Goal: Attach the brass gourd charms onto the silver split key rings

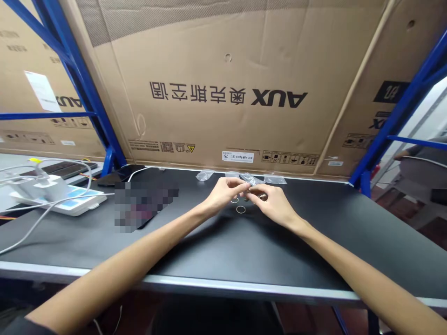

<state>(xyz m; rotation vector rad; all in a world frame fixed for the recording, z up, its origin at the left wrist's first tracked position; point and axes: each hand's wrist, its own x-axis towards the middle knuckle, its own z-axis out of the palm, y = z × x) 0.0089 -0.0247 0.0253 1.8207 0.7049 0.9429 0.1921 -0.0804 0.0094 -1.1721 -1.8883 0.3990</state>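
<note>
- left hand [223, 193]: fingers curled and pinched inward, just beside the right hand; hold on any item cannot be told.
- right hand [274, 205]: fingers nearly closed at a small gold-toned metal piece [261, 197]; grip cannot be confirmed.
- two thin gold-toned metal rings [238, 204]: lying flat under the hands on the matte black surface [366, 232].
- crumpled clear plastic bags [253, 179]: at the far edge, just beyond the fingertips.
- white plastic device [57, 197]: at far left, with cables.
- brown cardboard carton [226, 60]: behind the surface, against a blue steel rack [80, 88].
</note>
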